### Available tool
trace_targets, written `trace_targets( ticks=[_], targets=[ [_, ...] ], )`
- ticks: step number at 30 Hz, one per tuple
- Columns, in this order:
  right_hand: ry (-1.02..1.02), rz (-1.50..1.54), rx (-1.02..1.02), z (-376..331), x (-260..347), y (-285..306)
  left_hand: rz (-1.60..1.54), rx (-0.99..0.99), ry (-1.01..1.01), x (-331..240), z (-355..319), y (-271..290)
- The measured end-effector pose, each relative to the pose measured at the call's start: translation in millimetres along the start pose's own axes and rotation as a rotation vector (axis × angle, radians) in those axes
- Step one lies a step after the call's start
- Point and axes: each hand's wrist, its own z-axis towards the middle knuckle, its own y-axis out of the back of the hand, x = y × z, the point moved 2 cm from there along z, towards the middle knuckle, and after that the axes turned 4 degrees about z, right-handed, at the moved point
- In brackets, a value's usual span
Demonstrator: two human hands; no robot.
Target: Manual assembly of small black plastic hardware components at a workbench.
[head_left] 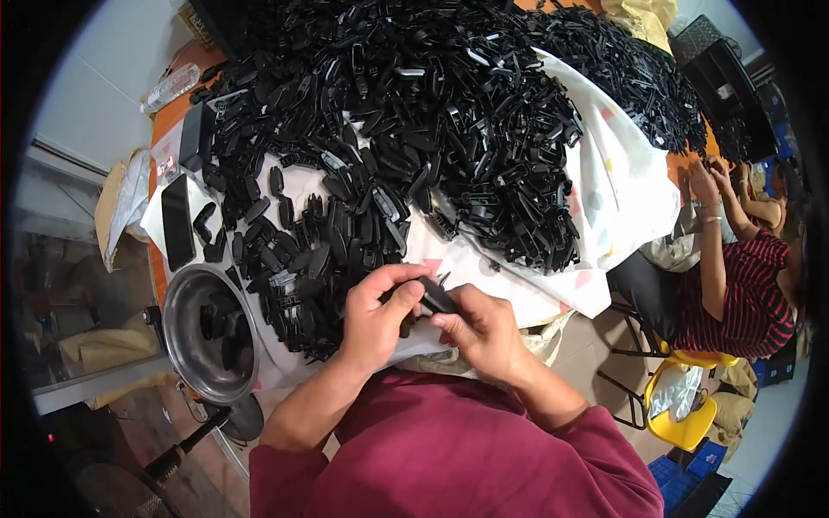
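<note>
Close in front of me, my left hand (380, 315) and my right hand (485, 335) meet on one small black plastic part (439, 298). It is elongated with a rounded end, and a thin dark prong sticks up beside it. The left thumb and fingers pinch one end, while the right thumb and forefinger grip the other. My fingers cover much of the part, so its exact kind is unclear. Just beyond my hands, a large heap of similar black plastic parts (345, 233) lies on a white patterned cloth (626, 186).
A metal bowl (175, 350) holding several black pieces stands at the left edge. Near it lie a black phone (178, 223) and a clear plastic bottle (170, 88). To the right, a person in a striped shirt (734, 293) works at the table; a yellow chair (686, 427) stands behind.
</note>
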Motion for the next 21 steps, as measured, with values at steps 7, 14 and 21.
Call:
trace_targets(
  ticks=[7,14,21],
  targets=[
    [0.059,-0.309,-0.046,11.2,-9.6,9.9,1.024,-0.825,-0.581,-60.5,-71.0,91.8],
    [0.147,-0.652,-0.159,42.2,-14.3,-18.6,1.693,-0.878,-0.394,-76.3,-66.0,132.9],
    [0.108,-0.526,-0.292,33.5,-15.9,0.9,1.554,-0.119,-0.743,-42.3,44.2,20.1]
  ],
)
